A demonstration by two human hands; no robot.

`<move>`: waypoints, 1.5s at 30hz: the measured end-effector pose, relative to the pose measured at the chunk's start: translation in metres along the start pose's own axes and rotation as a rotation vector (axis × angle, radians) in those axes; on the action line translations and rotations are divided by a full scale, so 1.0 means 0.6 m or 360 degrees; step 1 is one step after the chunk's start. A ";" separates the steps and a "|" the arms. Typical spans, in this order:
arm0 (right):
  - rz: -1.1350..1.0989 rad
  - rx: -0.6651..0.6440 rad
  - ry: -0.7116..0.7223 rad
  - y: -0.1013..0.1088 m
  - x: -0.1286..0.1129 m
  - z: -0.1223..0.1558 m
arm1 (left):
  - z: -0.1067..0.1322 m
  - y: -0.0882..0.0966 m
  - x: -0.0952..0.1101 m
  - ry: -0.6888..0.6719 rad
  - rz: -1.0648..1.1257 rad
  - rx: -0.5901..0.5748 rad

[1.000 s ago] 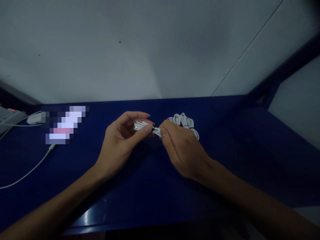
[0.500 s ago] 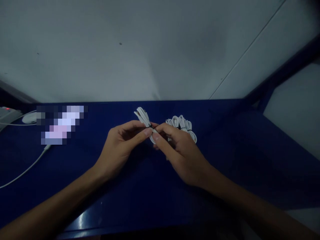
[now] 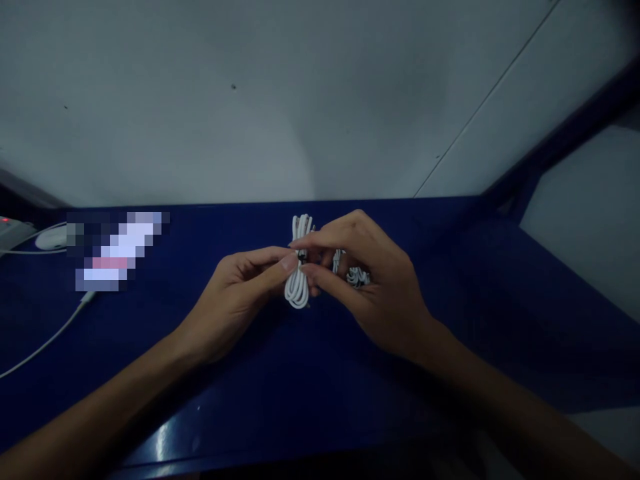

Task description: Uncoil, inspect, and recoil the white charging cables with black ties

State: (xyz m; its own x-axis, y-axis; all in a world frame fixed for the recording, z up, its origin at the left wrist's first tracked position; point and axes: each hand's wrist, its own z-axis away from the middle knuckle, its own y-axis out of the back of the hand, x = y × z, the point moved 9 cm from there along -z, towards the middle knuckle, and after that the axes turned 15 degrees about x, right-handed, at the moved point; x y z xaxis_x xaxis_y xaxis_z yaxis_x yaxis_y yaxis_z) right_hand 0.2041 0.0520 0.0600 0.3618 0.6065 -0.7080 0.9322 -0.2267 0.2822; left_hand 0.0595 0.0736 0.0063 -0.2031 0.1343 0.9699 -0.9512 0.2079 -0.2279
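Note:
A coiled white cable (image 3: pixel 297 290) stands roughly upright between my two hands, bound round its middle by a dark tie (image 3: pixel 301 255). My left hand (image 3: pixel 245 287) is closed on the coil from the left, its thumb beside the tie. From the right, the thumb and index finger of my right hand (image 3: pixel 383 283) pinch at the tie, their tips close together there. Behind the right hand lie more bundled white cables (image 3: pixel 358 277), seen only through the gap between thumb and fingers; most of them are hidden.
The blue tabletop (image 3: pixel 280 393) runs back to a pale wall (image 3: pixel 200 133). At the left are a pixelated bright object (image 3: pixel 120 247) with a white cord (image 3: pixel 55 349) leading from it, and a white rounded thing (image 3: pixel 50 237).
The held cable coil has turned from slanted to nearly upright. My right hand has lifted its index finger over the tie and now covers more of the bundles behind.

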 end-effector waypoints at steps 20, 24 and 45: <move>0.0096 0.0300 0.0534 0.013 -0.024 0.000 | 0.002 0.001 -0.002 0.0031 -0.0013 -0.0015; 0.0114 0.0357 0.0566 0.017 -0.031 0.001 | 0.001 0.006 -0.003 0.0028 -0.0043 0.0004; 0.0107 0.0571 0.0466 0.020 -0.034 0.010 | -0.001 0.041 0.003 -0.0180 -0.0278 0.0293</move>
State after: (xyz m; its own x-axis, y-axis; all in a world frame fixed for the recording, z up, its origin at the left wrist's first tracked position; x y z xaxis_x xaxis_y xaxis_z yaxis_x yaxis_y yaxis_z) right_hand 0.2078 0.0323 0.0741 0.4511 0.7595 -0.4687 0.8703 -0.4906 0.0428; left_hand 0.0361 0.0794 0.0024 -0.0471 0.0006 0.9989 -0.9982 0.0377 -0.0471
